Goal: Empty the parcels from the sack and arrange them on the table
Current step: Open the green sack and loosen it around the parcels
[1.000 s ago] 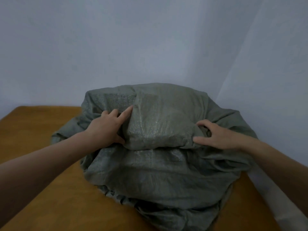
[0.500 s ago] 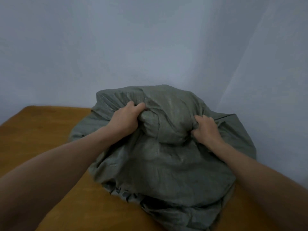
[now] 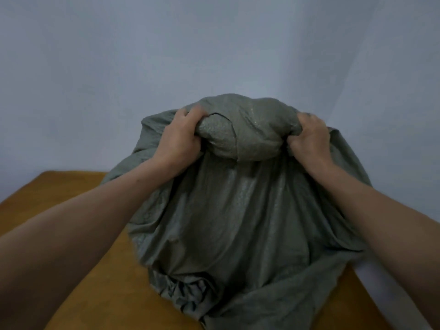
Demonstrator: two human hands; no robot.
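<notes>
Both the left hand (image 3: 177,139) and right hand (image 3: 310,136) clench the sack (image 3: 238,210) on the bench (image 3: 71,186), tipping begun; parcels seemingly inside, next a higher lift.

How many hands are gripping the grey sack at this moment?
2. The left hand grips the bunched top of the sack on its left side; the right hand grips it on the right side.

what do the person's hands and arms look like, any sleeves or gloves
Both are bare: the left hand and right hand wear no gloves, and no ring, watch or bracelet shows. The left forearm and right forearm are uncovered to the frame's edge, with no sleeve in view.
</notes>
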